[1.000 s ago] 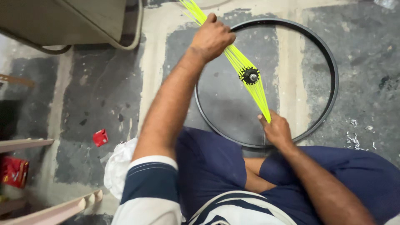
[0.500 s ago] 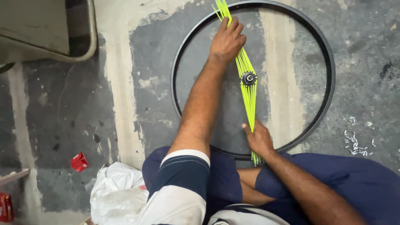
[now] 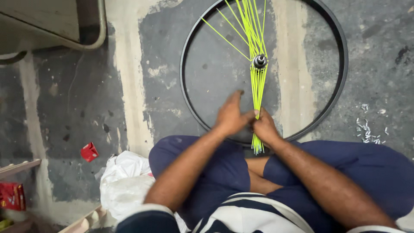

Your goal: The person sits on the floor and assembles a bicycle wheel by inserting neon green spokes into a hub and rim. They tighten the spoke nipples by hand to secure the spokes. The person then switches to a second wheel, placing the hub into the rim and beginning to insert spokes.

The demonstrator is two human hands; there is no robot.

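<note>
Floor-laid rim's (image 3: 189, 103) spokes (image 3: 258, 95) run between both hands' grip.

A bundle of neon-yellow spokes (image 3: 258, 92) ran straight up from between the two hands, threaded through a small dark metal hub (image 3: 259, 61) that sat a little beyond the fingertips. The lower spoke ends were gathered tight and poked out just below the hands, toward the person's lap. Past the hub the spokes fanned apart, a few splaying off to the left. Around it all lay a thin black wheel rim (image 3: 188, 92), flat on the floor, its near arc passing under the hands and its far arc well beyond them.
</note>
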